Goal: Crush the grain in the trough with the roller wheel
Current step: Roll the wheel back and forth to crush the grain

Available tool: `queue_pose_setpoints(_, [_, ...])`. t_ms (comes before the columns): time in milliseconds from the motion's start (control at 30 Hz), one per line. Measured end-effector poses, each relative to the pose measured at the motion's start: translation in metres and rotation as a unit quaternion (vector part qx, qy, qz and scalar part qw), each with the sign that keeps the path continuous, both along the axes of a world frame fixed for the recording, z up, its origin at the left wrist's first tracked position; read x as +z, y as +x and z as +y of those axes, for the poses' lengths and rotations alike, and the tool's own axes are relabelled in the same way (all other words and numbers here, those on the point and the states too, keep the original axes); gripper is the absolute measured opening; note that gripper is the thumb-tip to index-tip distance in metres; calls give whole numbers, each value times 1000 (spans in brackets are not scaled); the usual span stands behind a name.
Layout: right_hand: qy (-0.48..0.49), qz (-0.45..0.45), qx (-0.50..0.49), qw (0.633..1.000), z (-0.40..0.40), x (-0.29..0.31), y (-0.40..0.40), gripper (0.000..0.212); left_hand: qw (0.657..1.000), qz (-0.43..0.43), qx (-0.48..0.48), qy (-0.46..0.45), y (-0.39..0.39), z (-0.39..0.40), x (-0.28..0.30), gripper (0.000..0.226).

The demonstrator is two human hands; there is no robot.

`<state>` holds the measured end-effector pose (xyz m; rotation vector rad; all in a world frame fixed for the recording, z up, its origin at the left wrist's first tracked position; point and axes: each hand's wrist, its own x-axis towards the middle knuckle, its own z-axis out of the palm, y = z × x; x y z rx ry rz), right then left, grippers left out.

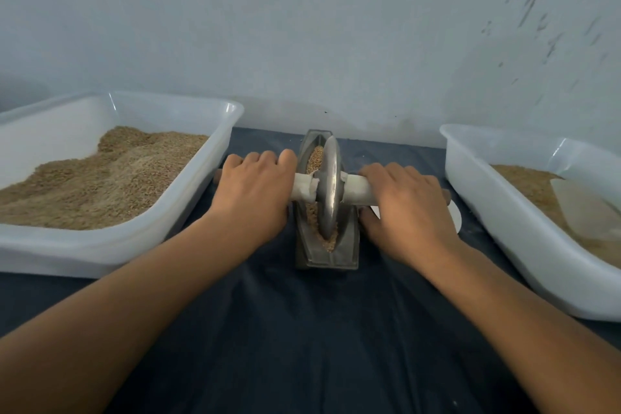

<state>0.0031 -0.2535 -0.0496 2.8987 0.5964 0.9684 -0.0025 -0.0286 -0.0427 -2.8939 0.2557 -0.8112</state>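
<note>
We see the roller wheel [328, 186] seated upright in the metal trough [326, 245] on the dark cloth, left hand [257, 193] and right hand [408, 208] each curled around its axle handle. Grain [316, 158] in the trough looks mostly whole, so we judge crushing under way, plenty left.

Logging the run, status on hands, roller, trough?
Both hands, left and right, grip the axle handles. Roller wheel upright in trough, on grain. Nothing blocking; tubs flank it.
</note>
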Motion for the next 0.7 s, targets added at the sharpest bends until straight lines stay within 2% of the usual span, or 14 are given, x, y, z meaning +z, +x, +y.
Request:
queue_pose_setpoints(367, [1, 56, -18, 998, 8, 1, 52, 30, 998, 38, 37, 25, 47, -3, 3, 35])
queue_pose_setpoints(700, [6, 94, -44, 995, 12, 12, 96, 31, 999, -6, 42, 5, 89, -1, -4, 29])
